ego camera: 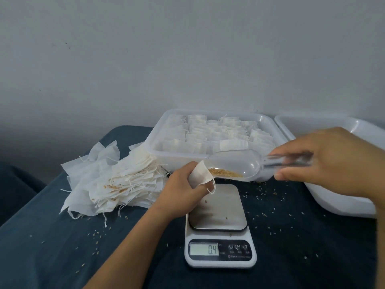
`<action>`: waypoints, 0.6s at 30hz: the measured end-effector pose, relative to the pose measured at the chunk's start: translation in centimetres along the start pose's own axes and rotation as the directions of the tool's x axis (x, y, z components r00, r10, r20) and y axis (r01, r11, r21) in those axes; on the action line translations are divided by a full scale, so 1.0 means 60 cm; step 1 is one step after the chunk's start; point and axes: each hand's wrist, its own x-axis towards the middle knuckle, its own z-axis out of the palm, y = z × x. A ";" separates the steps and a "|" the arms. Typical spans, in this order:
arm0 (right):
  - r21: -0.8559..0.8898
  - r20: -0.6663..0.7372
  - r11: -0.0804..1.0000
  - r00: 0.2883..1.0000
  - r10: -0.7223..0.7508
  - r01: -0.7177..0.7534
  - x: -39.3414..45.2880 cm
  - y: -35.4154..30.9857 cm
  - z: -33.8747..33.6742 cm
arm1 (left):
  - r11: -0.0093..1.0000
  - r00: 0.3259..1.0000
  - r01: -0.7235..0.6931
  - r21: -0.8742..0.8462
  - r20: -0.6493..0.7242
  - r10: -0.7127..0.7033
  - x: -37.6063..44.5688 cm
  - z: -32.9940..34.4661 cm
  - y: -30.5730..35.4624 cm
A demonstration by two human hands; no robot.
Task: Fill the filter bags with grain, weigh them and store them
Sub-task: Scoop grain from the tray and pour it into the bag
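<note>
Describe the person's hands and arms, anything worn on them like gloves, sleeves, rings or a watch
Both hands are bare, with no gloves. The left hand and its forearm show no sleeve, watch or ring up to the frame's bottom edge. The right hand is motion-blurred; no ring shows on it, and its wrist runs out of the frame's right edge, so anything worn there is out of view.

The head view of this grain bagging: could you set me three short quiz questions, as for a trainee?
1. True or false: the left hand holds a white paper filter bag open above the steel-topped digital scale.
2. What does the right hand hold? A) clear plastic scoop B) metal spoon C) glass jar
3. Fill in: filled bags lie in the white plastic ____ behind the scale.

Key: 1 true; 2 A; 3 tray.
</note>
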 end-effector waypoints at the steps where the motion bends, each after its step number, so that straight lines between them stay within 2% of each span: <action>1: 0.018 0.005 1.000 1.000 0.010 -0.010 -0.004 0.005 0.004 | 1.000 1.000 0.011 -0.024 -0.002 -0.011 0.000 -0.001 0.002; 8: 0.265 -0.044 0.962 0.996 0.075 -0.061 -0.012 0.046 0.041 | 0.983 0.997 0.076 -0.167 0.013 -0.075 -0.005 0.000 0.010; 11: 0.316 -0.142 0.943 0.977 0.157 -0.106 -0.013 0.078 0.054 | 0.964 0.994 0.105 -0.244 0.015 -0.104 -0.007 -0.001 0.017; 13: 0.415 -0.261 0.896 0.922 0.285 -0.159 -0.011 0.114 0.061 | 0.940 0.991 0.133 -0.313 0.029 -0.131 -0.008 -0.002 0.021; 16: 0.299 -0.395 0.895 0.811 0.433 -0.332 0.008 0.188 0.070 | 0.853 0.978 0.206 -0.479 0.084 -0.189 -0.010 -0.004 0.031; 18: 0.170 -0.365 0.875 0.796 0.484 -0.454 0.028 0.237 0.076 | 0.726 0.959 0.279 -0.628 0.145 -0.243 -0.010 -0.007 0.036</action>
